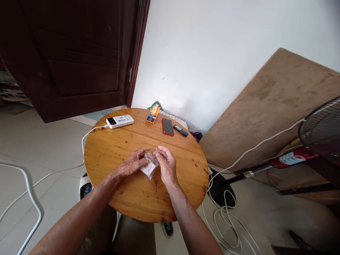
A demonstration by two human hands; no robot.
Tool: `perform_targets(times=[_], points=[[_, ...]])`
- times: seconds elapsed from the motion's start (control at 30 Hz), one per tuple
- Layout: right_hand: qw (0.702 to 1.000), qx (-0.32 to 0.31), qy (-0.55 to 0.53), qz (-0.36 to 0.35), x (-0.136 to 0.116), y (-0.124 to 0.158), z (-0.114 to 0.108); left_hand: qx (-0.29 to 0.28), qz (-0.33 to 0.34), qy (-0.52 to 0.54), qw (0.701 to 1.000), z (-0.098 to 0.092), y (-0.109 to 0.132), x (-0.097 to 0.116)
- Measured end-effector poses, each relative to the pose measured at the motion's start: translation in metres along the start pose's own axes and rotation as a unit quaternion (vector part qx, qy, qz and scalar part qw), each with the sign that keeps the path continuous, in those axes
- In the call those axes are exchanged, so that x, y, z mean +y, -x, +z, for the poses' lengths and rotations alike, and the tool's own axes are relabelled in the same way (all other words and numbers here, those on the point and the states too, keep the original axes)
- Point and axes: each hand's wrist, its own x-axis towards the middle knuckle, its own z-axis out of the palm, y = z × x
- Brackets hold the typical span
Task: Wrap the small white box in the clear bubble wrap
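A small white packet with red print (149, 168), wrapped in clear plastic, is held low over the middle of the round wooden table (106, 156). My left hand (132, 163) grips its left side, with the thumb on top and the fingers bent around the upper edge. On the other side, my right hand (166, 164) pinches the clear plastic at the packet's upper right corner between thumb and forefinger.
A white power bank (120, 121) with a plugged-in cable lies at the table's back left. An orange tape dispenser (153, 114), a red-edged phone (168, 126) and a dark remote-like device (181, 130) lie along the back. Right of the table stands a fan (322, 124), with cables on the floor.
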Motion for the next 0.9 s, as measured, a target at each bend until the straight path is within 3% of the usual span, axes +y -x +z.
perform_targets(times=[0.3, 0.57, 0.9], points=[[0.999, -0.011, 0.037, -0.018, -0.009, 0.005, 0.0, 0.014, 0.0, -0.03, 0.999, -0.003, -0.004, -0.005], [0.959, -0.015, 0.236, -0.156, -0.008, 0.021, 0.009, 0.02, 0.05, -0.058, 0.997, -0.003, -0.007, -0.01], [0.947, 0.025, 0.259, -0.188, 0.002, 0.022, 0.005, 0.06, 0.053, -0.149, 0.986, -0.002, -0.009, -0.011]])
